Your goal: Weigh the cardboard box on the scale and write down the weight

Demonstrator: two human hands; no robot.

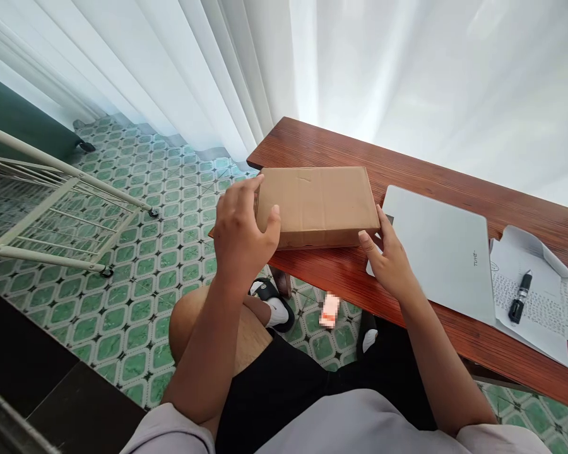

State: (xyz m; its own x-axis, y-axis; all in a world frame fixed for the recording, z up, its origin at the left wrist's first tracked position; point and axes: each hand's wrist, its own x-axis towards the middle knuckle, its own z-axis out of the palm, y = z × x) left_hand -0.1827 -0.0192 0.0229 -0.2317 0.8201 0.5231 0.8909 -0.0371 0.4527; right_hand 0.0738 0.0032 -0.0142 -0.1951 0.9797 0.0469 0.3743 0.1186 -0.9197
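A closed brown cardboard box (318, 200) lies flat at the left end of the wooden table (341, 148), near its front edge. My left hand (243, 221) is curved around the box's left end, its fingertips at the far left corner and its thumb by the near left part. At the near right corner, my right hand (389, 252) has its fingers against the right side and its thumb by the front face. Between them, the two hands hold the box from its ends. The undersides of the fingers are partly hidden.
Right of the box lies a closed silver laptop (442, 252). Beyond it are handwritten papers (549, 309) with a black pen (520, 296) on top. A white wheeled rack (71, 208) stands on the green tiled floor at left. White curtains (407, 75) hang behind the table.
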